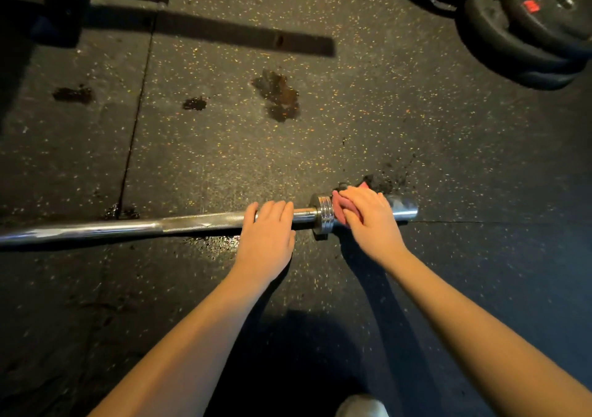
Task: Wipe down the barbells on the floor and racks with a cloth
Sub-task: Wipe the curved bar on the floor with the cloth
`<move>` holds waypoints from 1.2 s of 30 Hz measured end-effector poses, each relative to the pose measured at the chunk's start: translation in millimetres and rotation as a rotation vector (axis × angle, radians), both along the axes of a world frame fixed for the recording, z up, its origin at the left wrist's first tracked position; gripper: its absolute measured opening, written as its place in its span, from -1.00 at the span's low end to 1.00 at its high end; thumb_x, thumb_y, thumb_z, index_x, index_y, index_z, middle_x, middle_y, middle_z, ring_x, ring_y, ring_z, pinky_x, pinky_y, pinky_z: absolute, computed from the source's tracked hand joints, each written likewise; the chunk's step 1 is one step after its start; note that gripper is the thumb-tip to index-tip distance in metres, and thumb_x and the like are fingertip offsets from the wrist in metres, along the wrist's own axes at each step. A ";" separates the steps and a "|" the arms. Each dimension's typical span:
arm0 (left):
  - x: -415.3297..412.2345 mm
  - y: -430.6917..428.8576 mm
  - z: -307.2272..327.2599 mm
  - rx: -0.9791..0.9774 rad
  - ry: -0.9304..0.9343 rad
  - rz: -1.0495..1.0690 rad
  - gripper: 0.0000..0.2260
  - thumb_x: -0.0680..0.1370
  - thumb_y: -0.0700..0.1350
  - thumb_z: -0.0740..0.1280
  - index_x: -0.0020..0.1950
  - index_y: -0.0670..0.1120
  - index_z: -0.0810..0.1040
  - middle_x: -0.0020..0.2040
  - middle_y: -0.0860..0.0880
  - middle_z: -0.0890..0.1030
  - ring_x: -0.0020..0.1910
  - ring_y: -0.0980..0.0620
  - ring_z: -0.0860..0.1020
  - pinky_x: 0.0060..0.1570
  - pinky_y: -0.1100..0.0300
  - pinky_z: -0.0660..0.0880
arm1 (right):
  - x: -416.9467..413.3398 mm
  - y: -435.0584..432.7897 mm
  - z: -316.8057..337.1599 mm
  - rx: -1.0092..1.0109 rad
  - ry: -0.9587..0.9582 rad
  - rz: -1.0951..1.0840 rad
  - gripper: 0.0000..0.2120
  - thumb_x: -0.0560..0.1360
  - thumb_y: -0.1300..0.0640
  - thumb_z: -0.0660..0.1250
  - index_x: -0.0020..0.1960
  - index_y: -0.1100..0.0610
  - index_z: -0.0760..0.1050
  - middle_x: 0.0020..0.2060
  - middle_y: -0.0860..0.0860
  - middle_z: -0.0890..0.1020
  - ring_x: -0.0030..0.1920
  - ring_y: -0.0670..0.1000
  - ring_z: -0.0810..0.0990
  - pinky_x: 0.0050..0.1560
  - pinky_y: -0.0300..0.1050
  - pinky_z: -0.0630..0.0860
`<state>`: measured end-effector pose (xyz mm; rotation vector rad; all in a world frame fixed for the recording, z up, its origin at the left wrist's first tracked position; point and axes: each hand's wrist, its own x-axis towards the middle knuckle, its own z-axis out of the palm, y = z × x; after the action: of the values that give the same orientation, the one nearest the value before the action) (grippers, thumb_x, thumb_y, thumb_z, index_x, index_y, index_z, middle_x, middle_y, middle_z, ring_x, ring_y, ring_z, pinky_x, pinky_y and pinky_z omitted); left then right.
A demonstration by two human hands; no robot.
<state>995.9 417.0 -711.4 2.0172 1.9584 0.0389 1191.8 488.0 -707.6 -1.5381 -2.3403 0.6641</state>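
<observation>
Down on the speckled rubber floor [352, 122] lay the chrome barbell [128, 229]. Her left hand [267, 237] curled over its shaft beside the collar [323, 213], while the right hand [368, 215] pressed a pink cloth [339, 207] around the sleeve.

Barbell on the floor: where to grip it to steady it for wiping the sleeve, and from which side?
Grip the barbell on its knurled shaft inboard of the collar, coming down from above. It lies flat on the floor, so only its top is free, and the shaft is slim enough to wrap. The left hand sits there; the right hand holds the cloth on the sleeve.
</observation>
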 end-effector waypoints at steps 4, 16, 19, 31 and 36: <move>-1.7 11.3 0.6 0.040 0.028 -0.065 -0.67 0.64 0.01 0.11 0.38 -0.03 0.35 0.29 0.05 0.44 0.32 0.00 0.35 0.37 0.02 0.09 | 17.8 9.6 1.1 -0.011 -0.073 0.013 -0.73 0.55 0.28 0.25 0.22 0.11 0.54 0.13 -0.01 0.59 0.23 0.06 0.43 0.34 -0.16 0.10; -4.7 42.2 9.7 -0.162 0.029 -0.136 -0.69 0.64 0.08 0.11 0.27 -0.02 0.46 0.20 -0.01 0.51 0.24 -0.04 0.41 0.23 0.00 0.25 | 21.9 6.6 4.5 -0.034 0.005 0.108 -0.77 0.56 0.22 0.25 0.18 0.14 0.56 0.06 -0.03 0.60 0.11 -0.10 0.47 0.36 -0.16 0.26; 0.9 35.7 8.4 -0.125 0.042 -0.092 -0.69 0.62 0.07 0.17 0.30 0.00 0.44 0.22 0.01 0.49 0.25 -0.03 0.40 0.22 0.03 0.25 | 37.9 17.6 -3.0 -0.042 -0.003 -0.126 -0.82 0.56 0.15 0.22 0.06 0.04 0.59 -0.03 -0.06 0.60 0.09 -0.02 0.50 0.19 -0.07 0.42; 8.3 30.8 0.6 0.002 0.019 -0.005 -0.79 0.59 -0.04 0.27 0.20 -0.04 0.47 0.17 0.01 0.51 0.20 -0.03 0.42 0.16 0.09 0.31 | 36.1 15.9 -11.6 0.060 -0.002 -0.160 -0.82 0.55 0.21 0.25 0.06 0.09 0.61 -0.01 -0.05 0.62 0.10 -0.01 0.50 0.18 -0.07 0.39; 8.6 29.4 -2.9 0.039 0.025 0.009 -0.80 0.58 -0.04 0.26 0.18 -0.04 0.47 0.14 0.00 0.52 0.17 -0.04 0.43 0.11 0.09 0.33 | -4.4 -12.1 -21.0 0.146 0.053 0.088 -0.81 0.50 0.24 0.29 0.09 0.16 0.57 0.01 0.01 0.60 0.09 0.04 0.50 0.21 -0.05 0.35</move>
<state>1004.5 446.4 -714.3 2.0430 1.9976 0.0546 1187.4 475.9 -728.6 -1.3462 -2.3705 0.5330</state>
